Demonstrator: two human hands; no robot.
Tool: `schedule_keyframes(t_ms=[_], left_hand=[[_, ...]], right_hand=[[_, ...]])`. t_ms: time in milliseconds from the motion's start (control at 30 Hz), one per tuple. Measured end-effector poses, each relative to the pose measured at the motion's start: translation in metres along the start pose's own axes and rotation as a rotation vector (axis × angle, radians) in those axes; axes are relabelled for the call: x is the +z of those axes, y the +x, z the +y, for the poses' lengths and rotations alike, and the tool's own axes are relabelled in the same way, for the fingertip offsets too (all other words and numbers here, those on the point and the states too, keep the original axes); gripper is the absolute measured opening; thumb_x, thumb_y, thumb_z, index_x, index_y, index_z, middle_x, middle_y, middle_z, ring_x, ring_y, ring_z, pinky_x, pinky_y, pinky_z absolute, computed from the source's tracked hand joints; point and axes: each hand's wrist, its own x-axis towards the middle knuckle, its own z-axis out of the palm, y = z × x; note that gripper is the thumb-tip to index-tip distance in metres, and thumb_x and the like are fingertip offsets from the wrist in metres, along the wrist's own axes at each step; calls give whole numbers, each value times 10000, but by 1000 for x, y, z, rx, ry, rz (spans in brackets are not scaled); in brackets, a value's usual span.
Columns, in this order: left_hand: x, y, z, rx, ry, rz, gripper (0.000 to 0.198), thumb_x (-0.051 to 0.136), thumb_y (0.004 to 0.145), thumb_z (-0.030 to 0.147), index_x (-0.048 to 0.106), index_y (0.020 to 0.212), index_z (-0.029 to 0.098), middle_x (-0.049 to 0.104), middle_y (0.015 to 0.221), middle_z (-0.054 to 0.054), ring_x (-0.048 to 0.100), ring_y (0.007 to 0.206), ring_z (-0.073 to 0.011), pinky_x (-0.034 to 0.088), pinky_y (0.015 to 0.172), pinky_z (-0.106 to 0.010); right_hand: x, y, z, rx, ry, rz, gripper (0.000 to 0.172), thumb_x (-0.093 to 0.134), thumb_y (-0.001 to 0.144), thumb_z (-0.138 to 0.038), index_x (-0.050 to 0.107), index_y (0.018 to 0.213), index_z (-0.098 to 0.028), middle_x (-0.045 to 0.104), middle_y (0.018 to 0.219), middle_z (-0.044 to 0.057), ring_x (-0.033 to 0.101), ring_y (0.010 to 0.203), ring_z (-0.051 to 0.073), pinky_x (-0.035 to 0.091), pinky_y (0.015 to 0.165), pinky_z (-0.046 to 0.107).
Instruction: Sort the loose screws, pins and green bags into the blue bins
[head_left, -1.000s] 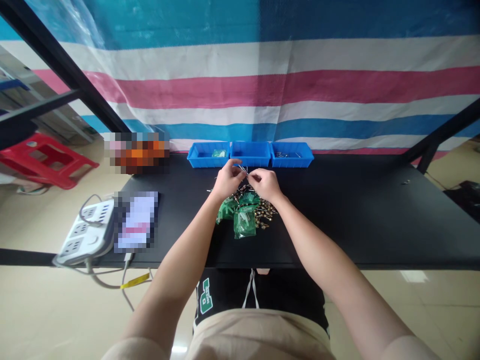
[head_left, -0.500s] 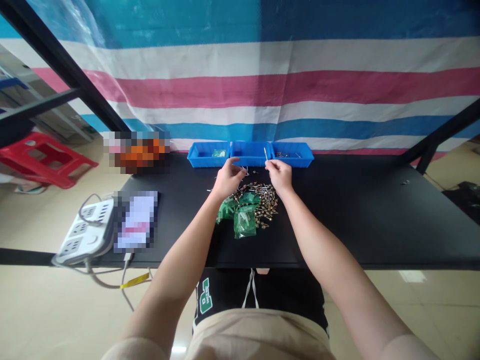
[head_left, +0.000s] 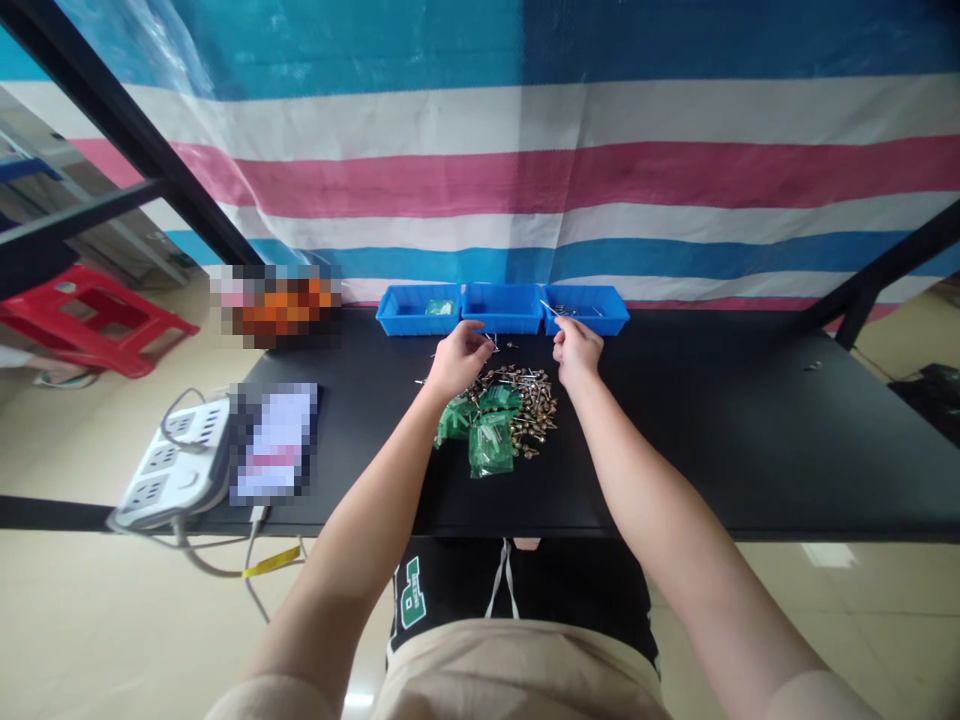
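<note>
My right hand [head_left: 579, 352] pinches a thin silver pin [head_left: 550, 308], its tip over the near side of the right blue bin [head_left: 611, 318], where a few similar pins lie. My left hand [head_left: 459, 358] is curled in front of the middle blue bin [head_left: 501, 322], low over the table. A few silver pins [head_left: 493, 343] show by its thumb; whether its fingers hold any is hidden. Below the hands lies a heap of metal pins with bronze-coloured heads [head_left: 534, 405]. Green-tinted plastic bags [head_left: 491, 448] with small pale pieces lie against the heap.
The left blue bin [head_left: 401, 318] holds a green packet [head_left: 439, 307]. On the black table [head_left: 697, 430], a white power strip [head_left: 176, 460] and a blurred-out flat object [head_left: 274, 440] stand left, with cables over the front edge. Small metal bits [head_left: 813, 366] lie far right. Black frame posts flank the table.
My right hand has moved right, from before the middle bin to the right bin, and the pin in it has tipped from nearly upright to slanting. My left hand stays in place.
</note>
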Motion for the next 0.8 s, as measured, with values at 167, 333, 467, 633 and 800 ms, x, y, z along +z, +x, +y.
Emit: schedule_keyframes(t_ms=[167, 333, 467, 633, 800], left_hand=[[-1, -1, 3, -6, 11, -5, 345, 622, 810, 297, 589, 1131, 175, 723, 927, -57, 673, 834, -191, 513, 817, -346], [-1, -2, 4, 5, 24, -9, 336, 613, 814, 298, 595, 1125, 172, 723, 916, -55, 666, 825, -190, 511, 811, -347], [0, -1, 3, -1, 27, -17, 333, 613, 812, 291, 597, 1122, 170, 721, 916, -57, 664, 824, -189, 509, 800, -338], [0, -1, 3, -5, 32, -22, 338, 620, 812, 289, 593, 1128, 173, 721, 911, -54, 662, 818, -188, 512, 800, -333], [-1, -3, 4, 63, 263, -6, 333, 575, 843, 262, 602, 1160, 164, 707, 943, -74, 647, 847, -208, 511, 823, -344]], right_hand=[[-2, 4, -10, 106, 87, 173, 118, 651, 731, -230, 568, 663, -179, 426, 413, -106, 291, 302, 26, 163, 314, 169], [-7, 8, -13, 114, 121, 238, 138, 625, 783, -255, 529, 703, -197, 397, 427, -119, 284, 306, 27, 173, 314, 170], [-9, 7, -17, 147, 203, 242, 84, 612, 805, -261, 563, 777, -199, 405, 432, -123, 293, 306, 28, 178, 321, 165], [-5, 3, -16, 113, 130, 90, 236, 578, 813, -255, 632, 1036, -198, 469, 453, -118, 295, 315, 41, 173, 346, 173], [-3, -7, -1, -309, -290, -164, 300, 611, 806, -330, 690, 1044, -164, 557, 525, -61, 516, 501, 103, 419, 527, 221]])
